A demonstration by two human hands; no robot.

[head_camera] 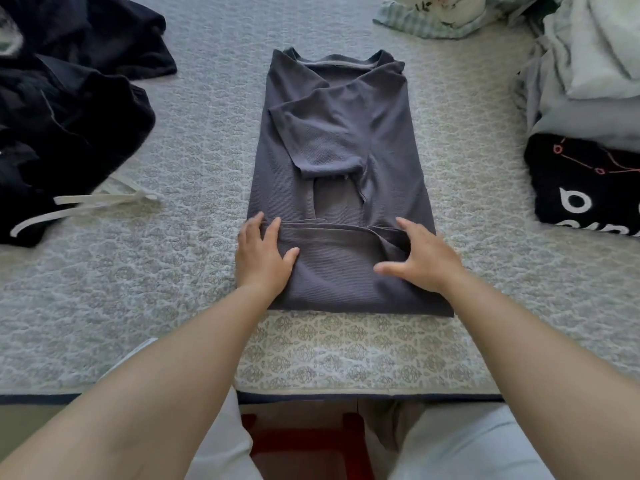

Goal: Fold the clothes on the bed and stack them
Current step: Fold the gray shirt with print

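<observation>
Patterned bed [138,306], grey shirt [339,133] lengthwise — collar far, left hand [263,258], right hand [422,261] flat on it

A red stool [304,441] stands below the bed's edge.

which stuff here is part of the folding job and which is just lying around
Job: grey waffle-knit shirt under left hand and right hand; unfolded black clothes heap; folded stack of pale and black clothes.
Lying about: patterned grey bedspread; red stool.

Grey shirt [341,174] on pale grey, medallion-patterned bedspread [346,351]; black clothes [69,109] left.
</observation>
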